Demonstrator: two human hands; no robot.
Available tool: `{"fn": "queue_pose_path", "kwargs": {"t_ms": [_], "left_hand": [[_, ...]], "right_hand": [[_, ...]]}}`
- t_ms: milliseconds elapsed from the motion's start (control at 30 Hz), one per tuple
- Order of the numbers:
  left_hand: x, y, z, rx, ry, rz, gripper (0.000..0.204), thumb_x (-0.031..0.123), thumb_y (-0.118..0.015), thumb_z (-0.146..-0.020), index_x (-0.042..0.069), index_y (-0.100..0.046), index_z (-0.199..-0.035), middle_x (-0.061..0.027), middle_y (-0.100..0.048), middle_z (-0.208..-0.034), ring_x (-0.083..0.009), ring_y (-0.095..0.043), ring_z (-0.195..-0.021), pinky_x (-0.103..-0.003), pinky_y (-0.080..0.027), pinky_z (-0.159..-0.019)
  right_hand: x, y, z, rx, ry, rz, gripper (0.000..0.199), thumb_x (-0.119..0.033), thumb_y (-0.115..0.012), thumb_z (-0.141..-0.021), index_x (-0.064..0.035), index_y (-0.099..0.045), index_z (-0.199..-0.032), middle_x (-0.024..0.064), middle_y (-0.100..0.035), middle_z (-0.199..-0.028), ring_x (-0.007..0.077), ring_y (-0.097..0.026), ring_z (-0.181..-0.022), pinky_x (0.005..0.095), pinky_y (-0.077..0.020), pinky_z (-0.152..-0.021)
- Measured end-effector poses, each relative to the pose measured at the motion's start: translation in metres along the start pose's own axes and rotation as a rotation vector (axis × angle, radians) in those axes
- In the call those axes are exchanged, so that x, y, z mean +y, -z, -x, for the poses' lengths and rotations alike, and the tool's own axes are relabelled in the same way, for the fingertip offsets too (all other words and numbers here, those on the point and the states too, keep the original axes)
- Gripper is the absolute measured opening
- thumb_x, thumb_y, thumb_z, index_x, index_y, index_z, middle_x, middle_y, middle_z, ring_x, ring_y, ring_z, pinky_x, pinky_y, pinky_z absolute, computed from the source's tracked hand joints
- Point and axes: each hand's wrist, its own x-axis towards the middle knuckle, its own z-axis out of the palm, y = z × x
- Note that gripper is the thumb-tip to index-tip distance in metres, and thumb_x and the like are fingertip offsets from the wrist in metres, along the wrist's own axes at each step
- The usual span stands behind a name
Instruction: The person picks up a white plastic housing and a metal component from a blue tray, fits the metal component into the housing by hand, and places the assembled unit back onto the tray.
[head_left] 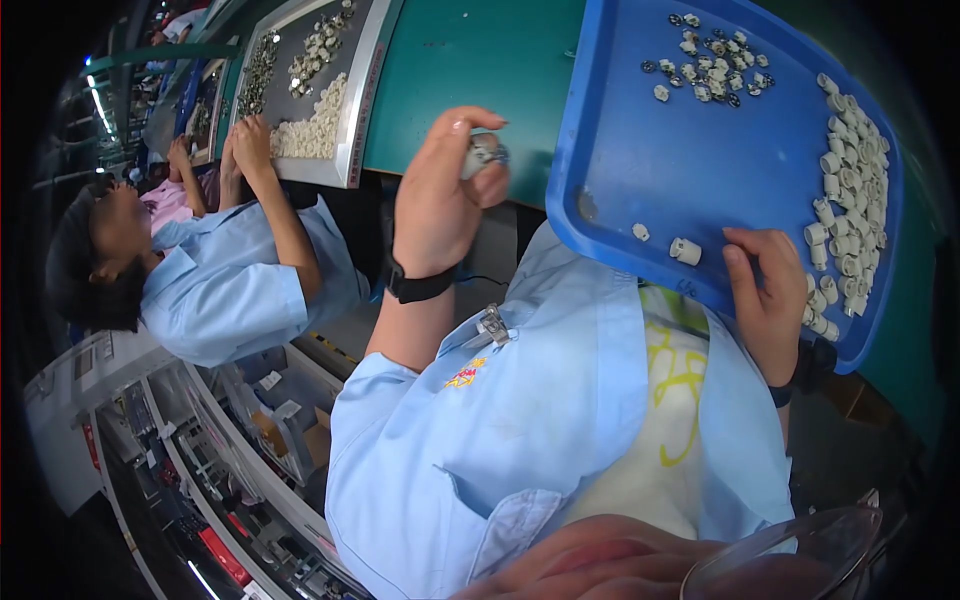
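Observation:
Raised left of the blue tray (565, 165), my left hand (437, 200) is closed round one or more small white-and-metal parts (484, 154); its fingers partly hide them. My right hand (770, 290) rests over the tray's near right side, thumb and forefinger apart, with nothing seen between them. Just left of its fingertips lies a white cylindrical cap (685, 251). Beside that cap is a smaller white piece (641, 232). Many similar white caps (848, 200) are heaped along the tray's right side, next to my right hand. Assembled white-and-metal parts (715, 68) lie scattered at its far end.
The tray sits on a green tabletop (470, 70). Further left is a metal-framed tray (365, 100) with piles of white and metal pieces. A co-worker in a light blue shirt (235, 275) has both hands at that tray. Grey bins (280, 400) stand at lower left.

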Motion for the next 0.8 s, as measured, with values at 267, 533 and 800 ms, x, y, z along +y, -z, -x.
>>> {"fn": "queue_pose_path", "kwargs": {"t_ms": [267,533,800], "left_hand": [[-0.006,-0.045,-0.014,-0.372,-0.009,0.432,0.033,0.03,-0.025,-0.097,0.006,-0.045,-0.106,-0.0036,-0.042,-0.069,-0.0128,-0.038,-0.061,-0.025,-0.033,-0.057],[-0.018,-0.056,-0.016,-0.247,-0.352,0.116,0.039,0.041,-0.031,-0.093,0.008,-0.038,-0.114,-0.004,-0.043,-0.073,-0.0132,-0.041,-0.064,-0.025,-0.035,-0.058],[-0.023,-0.055,-0.017,-0.201,-0.647,-0.036,0.055,0.044,-0.054,-0.083,0.005,-0.031,-0.115,-0.0049,-0.046,-0.086,-0.01,-0.045,-0.072,-0.022,-0.038,-0.064]], "right_hand": [[0.0,-0.002,0.0,0.002,0.011,-0.009,0.01,-0.007,-0.057,-0.08,0.0015,-0.058,-0.087,0.0096,-0.053,-0.071,0.0215,-0.048,-0.065,0.0287,-0.0374,-0.06],[0.0,-0.003,0.0,0.006,-0.021,-0.009,0.01,-0.007,-0.057,-0.081,0.0013,-0.059,-0.086,0.0093,-0.053,-0.07,0.0214,-0.048,-0.065,0.0287,-0.0372,-0.06],[-0.001,-0.001,-0.003,-0.018,-0.066,-0.006,0.012,-0.009,-0.057,-0.082,0.0015,-0.059,-0.087,0.0085,-0.053,-0.07,0.0189,-0.048,-0.064,0.0267,-0.0373,-0.059]]}}
